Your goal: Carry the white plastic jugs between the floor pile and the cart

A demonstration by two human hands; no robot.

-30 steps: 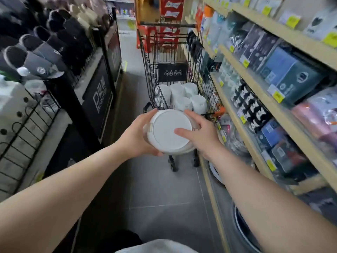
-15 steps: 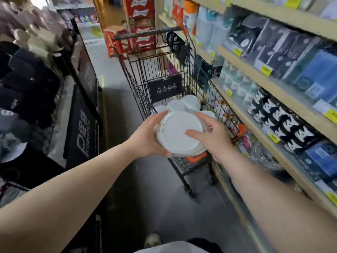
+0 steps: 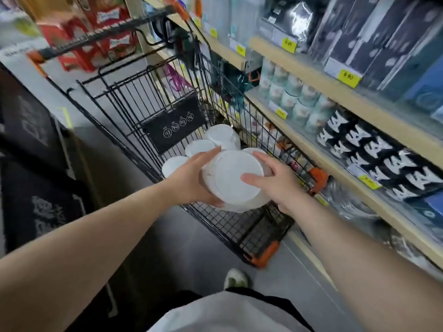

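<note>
Wooden shelves [image 3: 309,68] carry black-and-white patterned cans [image 3: 374,154] and yellow price tags [image 3: 348,77]; red cardboard boxes [image 3: 96,27] stand beyond.

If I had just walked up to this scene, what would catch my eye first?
Most likely the big white lidded container at the centre, held between the left hand and the right hand. Just behind it stands a black wire shopping cart with several similar white containers already inside. Along the right run wooden shelves packed with goods and yellow price tags.
</note>
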